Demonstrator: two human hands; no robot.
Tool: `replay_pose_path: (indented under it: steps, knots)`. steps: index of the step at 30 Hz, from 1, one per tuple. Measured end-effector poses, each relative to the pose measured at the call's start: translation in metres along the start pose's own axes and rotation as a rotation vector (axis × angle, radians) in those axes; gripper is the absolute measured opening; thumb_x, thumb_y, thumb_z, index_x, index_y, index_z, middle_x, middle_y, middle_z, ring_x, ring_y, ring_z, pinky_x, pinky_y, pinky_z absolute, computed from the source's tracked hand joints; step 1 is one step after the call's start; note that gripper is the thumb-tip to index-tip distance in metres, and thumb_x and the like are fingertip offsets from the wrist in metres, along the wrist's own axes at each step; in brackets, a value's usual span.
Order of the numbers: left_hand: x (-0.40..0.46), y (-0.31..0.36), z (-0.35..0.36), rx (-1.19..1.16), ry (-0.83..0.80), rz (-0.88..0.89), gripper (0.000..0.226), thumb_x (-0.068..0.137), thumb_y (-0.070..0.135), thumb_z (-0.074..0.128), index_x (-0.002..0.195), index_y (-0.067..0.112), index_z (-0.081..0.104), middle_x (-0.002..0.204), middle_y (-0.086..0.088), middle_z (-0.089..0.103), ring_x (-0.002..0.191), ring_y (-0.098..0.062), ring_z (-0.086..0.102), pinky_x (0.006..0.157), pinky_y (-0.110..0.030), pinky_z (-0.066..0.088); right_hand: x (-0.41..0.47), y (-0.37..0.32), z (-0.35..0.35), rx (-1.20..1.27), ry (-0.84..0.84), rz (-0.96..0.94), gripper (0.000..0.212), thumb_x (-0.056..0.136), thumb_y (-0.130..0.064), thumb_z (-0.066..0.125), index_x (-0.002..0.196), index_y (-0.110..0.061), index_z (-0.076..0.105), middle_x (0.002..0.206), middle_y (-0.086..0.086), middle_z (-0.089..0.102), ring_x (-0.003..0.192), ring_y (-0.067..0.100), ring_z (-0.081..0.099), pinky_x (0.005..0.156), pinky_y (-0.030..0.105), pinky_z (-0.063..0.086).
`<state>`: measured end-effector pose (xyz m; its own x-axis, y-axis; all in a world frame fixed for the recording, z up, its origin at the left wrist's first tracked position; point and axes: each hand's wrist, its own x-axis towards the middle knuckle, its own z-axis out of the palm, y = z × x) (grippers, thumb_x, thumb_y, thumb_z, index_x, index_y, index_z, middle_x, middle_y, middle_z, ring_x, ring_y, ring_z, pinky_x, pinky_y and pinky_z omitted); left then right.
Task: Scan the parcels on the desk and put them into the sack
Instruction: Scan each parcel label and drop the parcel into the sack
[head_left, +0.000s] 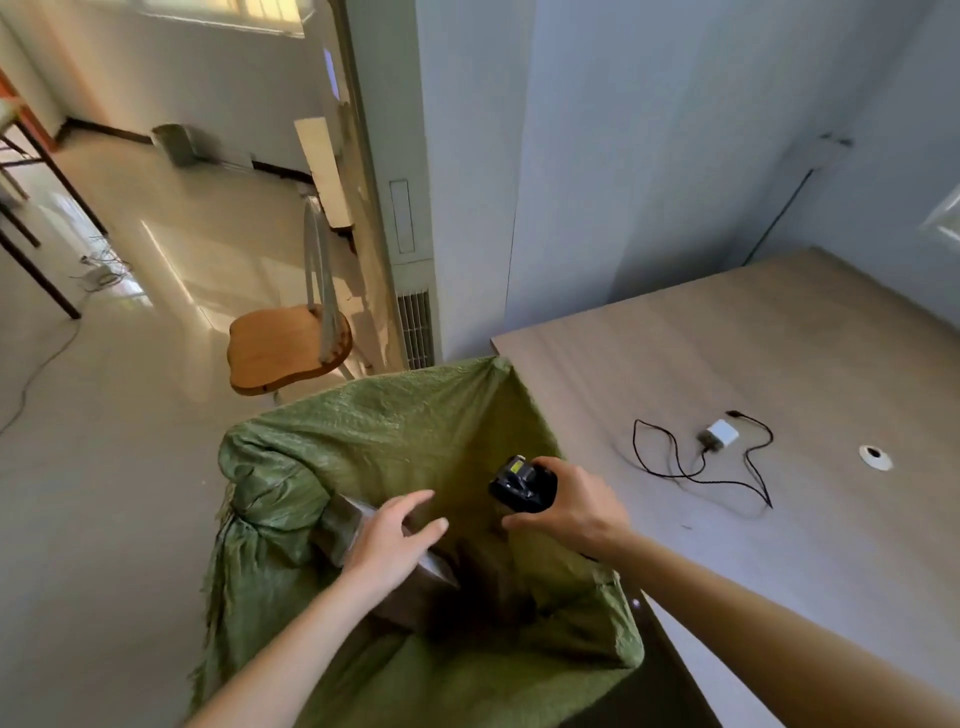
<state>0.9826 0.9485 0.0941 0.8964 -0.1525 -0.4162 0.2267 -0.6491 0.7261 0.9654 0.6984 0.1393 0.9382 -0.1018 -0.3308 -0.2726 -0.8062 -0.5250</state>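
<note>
- Worktop (753, 332) on the right, pale wood-look; on it a white charger (721, 434) with a black cable (675, 470) looped around it, and a round white grommet (876, 457) well apart to the right.
- Wooden chair (288, 345) on the floor beyond the sack; white floor-standing air conditioner (413, 291) behind it against the wall.
- Green woven sack (363, 431) stands just beside the worktop's left edge, mouth open and wide (rim folded outward on the left side).
- Parcel (343, 525), a dull brown-grey box, sits in the sack mouth; long axis runs from upper left to lower right, tilted, lower-right end dipping into the dark inside of the sack.
- Left hand (392, 540) rests on top of the parcel, grip apart, fingers fairly straight and spread, pointing right.
- Right hand (569, 506) over the sack's right side, grip clamped on a black scanner (519, 483); scanner head points left and down toward the sack opening, small yellow-green label on top.
- What else lies deeper in the sack cannot be told, too dark.
</note>
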Motion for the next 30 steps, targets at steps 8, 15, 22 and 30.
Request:
replay_pose_path:
  steps: [8, 15, 22, 30]
  knots:
    - [-0.013, 0.125, -0.038, 0.007, 0.033, 0.340, 0.049, 0.092, 0.054, 0.061, 0.138, 0.040, 0.053, 0.137, 0.010, 0.057, 0.122, -0.011, 0.053, 0.097, -0.036, 0.044, -0.084, -0.018, -0.104, -0.046, 0.230, 0.048, 0.086, 0.062, -0.072, 0.085, 0.136, -0.037, 0.059, 0.107, -0.011, 0.068, 0.097, 0.014, 0.062, 0.079, 0.032, 0.054]
    - [-0.061, 0.232, -0.011, 0.053, -0.078, 0.574, 0.070, 0.086, 0.063, 0.063, 0.146, 0.033, 0.044, 0.126, 0.009, 0.059, 0.114, -0.013, 0.058, 0.097, -0.039, 0.052, -0.191, 0.005, -0.187, -0.015, 0.492, 0.214, 0.071, 0.062, -0.071, 0.084, 0.123, -0.039, 0.065, 0.103, -0.015, 0.072, 0.096, 0.014, 0.065, 0.080, 0.032, 0.054]
    - [-0.149, 0.341, 0.081, 0.090, -0.247, 0.810, 0.087, 0.066, 0.080, 0.060, 0.141, 0.037, 0.050, 0.137, 0.010, 0.057, 0.117, -0.012, 0.056, 0.100, -0.041, 0.048, -0.351, 0.075, -0.247, 0.038, 0.728, 0.468, 0.064, 0.059, -0.072, 0.083, 0.113, -0.043, 0.065, 0.098, -0.019, 0.069, 0.093, 0.013, 0.065, 0.073, 0.028, 0.049]
    - [-0.347, 0.446, 0.254, 0.138, -0.484, 1.128, 0.058, 0.087, 0.045, 0.073, 0.137, 0.021, 0.058, 0.134, -0.003, 0.061, 0.105, -0.011, 0.057, 0.089, -0.027, 0.041, -0.609, 0.184, -0.272, 0.106, 0.980, 0.821, 0.071, 0.055, -0.077, 0.078, 0.117, -0.044, 0.067, 0.103, -0.017, 0.074, 0.099, 0.013, 0.068, 0.077, 0.028, 0.051]
